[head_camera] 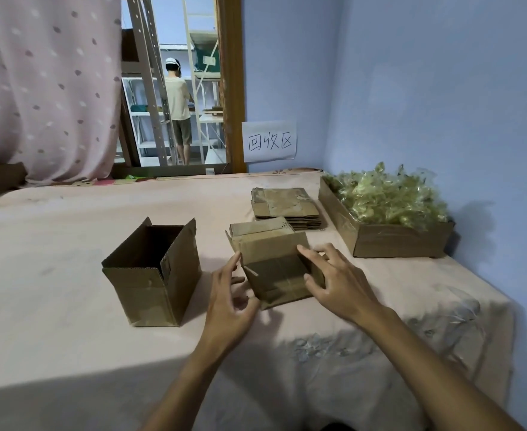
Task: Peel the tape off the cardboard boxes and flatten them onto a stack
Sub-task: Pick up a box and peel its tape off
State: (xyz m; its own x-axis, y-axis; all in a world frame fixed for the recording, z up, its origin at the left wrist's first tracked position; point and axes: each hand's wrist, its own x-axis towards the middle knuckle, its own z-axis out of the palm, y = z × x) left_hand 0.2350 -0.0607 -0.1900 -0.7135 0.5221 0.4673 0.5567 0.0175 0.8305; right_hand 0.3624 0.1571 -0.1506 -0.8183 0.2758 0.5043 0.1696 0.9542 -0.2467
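Brown cardboard is filling your grip: the partly collapsed box (271, 262) is lying on the pink-clothed worktop (53, 275), between your two hands. Your right hand (339, 281) is grasping its right side, thumb pressing on the front face and fingers (307, 251) reaching over the top. Your left hand (229, 295) is touching the box's left edge with its index fingertip, the other fingers loosely curled — whether they are pinching tape cannot be told. A second box (153, 275) is standing open and upright to the left, apart. Behind, the stack of flattened boxes (287, 206) is sitting just beside a cardboard tray (395, 244) heaped with crumpled tape (389, 197).
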